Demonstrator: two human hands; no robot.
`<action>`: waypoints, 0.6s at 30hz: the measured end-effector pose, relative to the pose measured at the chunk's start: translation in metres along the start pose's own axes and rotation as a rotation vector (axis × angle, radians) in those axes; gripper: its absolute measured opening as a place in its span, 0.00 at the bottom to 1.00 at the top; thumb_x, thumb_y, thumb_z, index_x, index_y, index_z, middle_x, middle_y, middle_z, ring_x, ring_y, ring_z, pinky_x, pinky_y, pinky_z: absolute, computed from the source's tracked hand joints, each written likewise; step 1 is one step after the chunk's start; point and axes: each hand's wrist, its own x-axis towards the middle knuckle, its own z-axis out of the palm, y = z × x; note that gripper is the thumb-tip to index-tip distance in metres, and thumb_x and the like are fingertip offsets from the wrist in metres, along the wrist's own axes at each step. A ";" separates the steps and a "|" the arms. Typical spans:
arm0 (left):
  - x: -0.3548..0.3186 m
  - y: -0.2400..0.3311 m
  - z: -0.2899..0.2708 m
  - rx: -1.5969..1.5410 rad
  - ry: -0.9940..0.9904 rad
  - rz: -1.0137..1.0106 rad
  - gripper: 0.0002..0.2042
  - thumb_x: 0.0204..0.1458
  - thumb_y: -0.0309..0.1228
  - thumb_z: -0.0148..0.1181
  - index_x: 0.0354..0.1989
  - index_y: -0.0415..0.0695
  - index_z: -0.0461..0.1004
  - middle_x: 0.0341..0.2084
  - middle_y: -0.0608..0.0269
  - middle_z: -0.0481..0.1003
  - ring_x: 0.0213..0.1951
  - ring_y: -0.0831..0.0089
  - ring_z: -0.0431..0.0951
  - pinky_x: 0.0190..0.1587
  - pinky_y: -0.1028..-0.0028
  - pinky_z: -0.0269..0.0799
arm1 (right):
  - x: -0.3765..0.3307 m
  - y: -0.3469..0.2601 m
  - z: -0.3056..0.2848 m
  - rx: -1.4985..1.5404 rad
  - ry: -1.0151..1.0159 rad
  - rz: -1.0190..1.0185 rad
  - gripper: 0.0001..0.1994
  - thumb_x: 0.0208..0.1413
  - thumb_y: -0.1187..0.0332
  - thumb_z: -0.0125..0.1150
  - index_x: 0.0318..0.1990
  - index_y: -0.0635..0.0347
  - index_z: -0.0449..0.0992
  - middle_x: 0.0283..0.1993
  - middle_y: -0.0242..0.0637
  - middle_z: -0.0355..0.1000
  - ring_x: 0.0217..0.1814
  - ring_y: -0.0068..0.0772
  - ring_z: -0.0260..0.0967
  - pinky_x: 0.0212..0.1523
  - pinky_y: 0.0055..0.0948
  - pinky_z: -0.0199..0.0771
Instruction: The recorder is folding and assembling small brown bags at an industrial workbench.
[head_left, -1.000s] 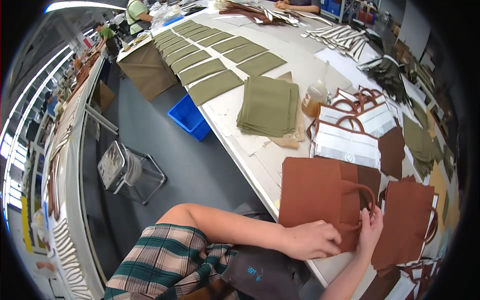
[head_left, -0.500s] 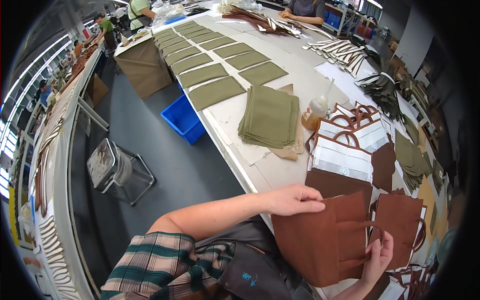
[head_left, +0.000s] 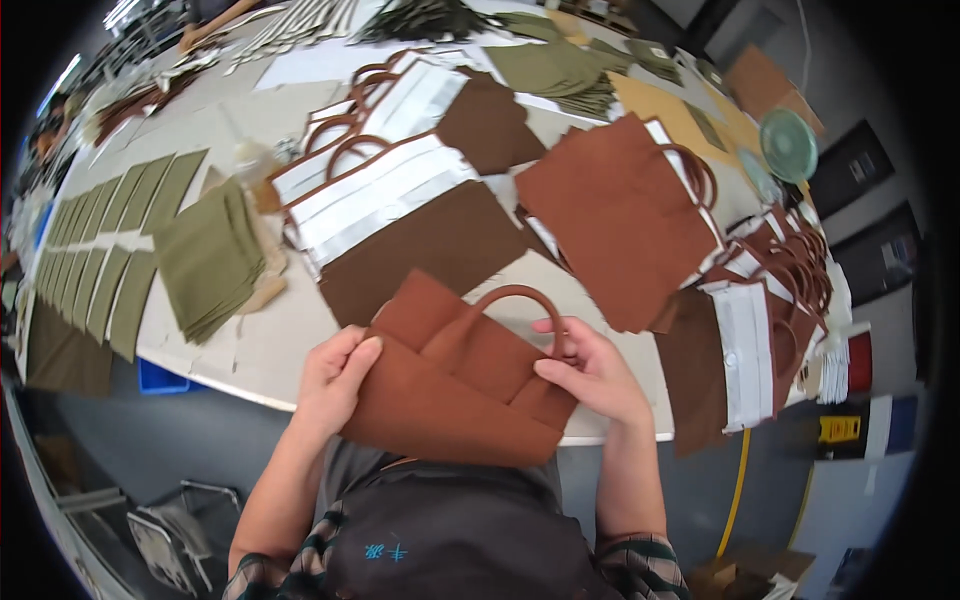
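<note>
Cloth (head_left: 455,400) with a looped handle (head_left: 515,291) is held above the near edge of the table (head_left: 290,345); left hand (head_left: 335,378) pinches one side, right hand (head_left: 595,375) the handle's base, seemingly spreading its floppy panel. Similar pieces (head_left: 610,225) lie stacked on the table, probably for easy reach.

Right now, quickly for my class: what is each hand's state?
Left hand: closed, gripping the left side of the reddish-brown bag panel.
Right hand: closed on the same panel, at its loop handle.
</note>
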 end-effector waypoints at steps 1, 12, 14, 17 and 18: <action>0.002 -0.005 0.002 -0.029 -0.009 -0.014 0.09 0.62 0.29 0.53 0.30 0.39 0.73 0.24 0.76 0.68 0.30 0.87 0.63 0.34 0.82 0.62 | -0.003 -0.004 0.002 0.018 0.011 0.023 0.19 0.59 0.73 0.59 0.57 0.62 0.66 0.34 0.26 0.71 0.38 0.14 0.67 0.42 0.19 0.67; 0.005 0.001 0.002 -0.191 -0.140 -0.161 0.07 0.62 0.29 0.53 0.36 0.39 0.74 0.30 0.73 0.74 0.32 0.88 0.68 0.37 0.84 0.66 | 0.000 -0.011 -0.010 -0.004 0.111 -0.104 0.13 0.60 0.73 0.58 0.51 0.67 0.70 0.35 0.26 0.71 0.35 0.11 0.63 0.39 0.17 0.64; 0.003 0.007 0.003 -0.230 -0.256 -0.141 0.08 0.60 0.28 0.56 0.43 0.37 0.74 0.35 0.69 0.77 0.37 0.86 0.73 0.41 0.81 0.70 | 0.004 -0.019 -0.016 0.006 0.119 -0.148 0.13 0.60 0.73 0.57 0.51 0.67 0.70 0.35 0.25 0.70 0.35 0.10 0.61 0.38 0.16 0.63; 0.004 0.010 0.002 -0.207 -0.314 -0.128 0.12 0.56 0.25 0.61 0.47 0.36 0.72 0.38 0.67 0.77 0.40 0.84 0.75 0.44 0.78 0.72 | 0.006 -0.046 -0.022 -0.058 0.164 -0.309 0.12 0.61 0.73 0.56 0.51 0.67 0.70 0.35 0.23 0.68 0.37 0.09 0.59 0.39 0.14 0.61; 0.003 0.012 0.002 -0.170 -0.351 -0.118 0.13 0.55 0.25 0.62 0.47 0.35 0.72 0.38 0.67 0.77 0.40 0.83 0.75 0.45 0.77 0.72 | 0.008 -0.053 -0.029 -0.057 0.154 -0.311 0.12 0.61 0.73 0.56 0.50 0.67 0.70 0.36 0.23 0.69 0.38 0.10 0.60 0.40 0.15 0.62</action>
